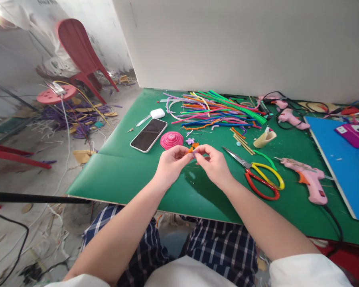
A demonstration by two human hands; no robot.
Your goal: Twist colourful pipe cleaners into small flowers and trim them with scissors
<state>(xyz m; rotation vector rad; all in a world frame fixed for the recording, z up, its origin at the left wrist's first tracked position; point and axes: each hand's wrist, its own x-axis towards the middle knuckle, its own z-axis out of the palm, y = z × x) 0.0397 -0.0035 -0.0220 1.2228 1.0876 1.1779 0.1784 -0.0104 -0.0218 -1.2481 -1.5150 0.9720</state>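
Observation:
My left hand (174,161) and my right hand (212,161) meet over the green table (107,171), fingertips pinched together on a small purple piece (194,154). Its shape is mostly hidden by the fingers. Just beyond the fingertips lie orange flower shapes (195,146) and a light purple flower (190,140). A pink coiled disc (171,140) rests beside my left hand. To the right of my right hand, scissors (253,169) with one red and one yellow handle lie with their blades nearly together.
Colourful pipe cleaners (221,109) are heaped at the back. A phone (148,135) and white case (157,113) lie left; a pink glue gun (309,179), cut tube (265,138) and blue board (344,167) are right. A red chair (77,48) stands beyond.

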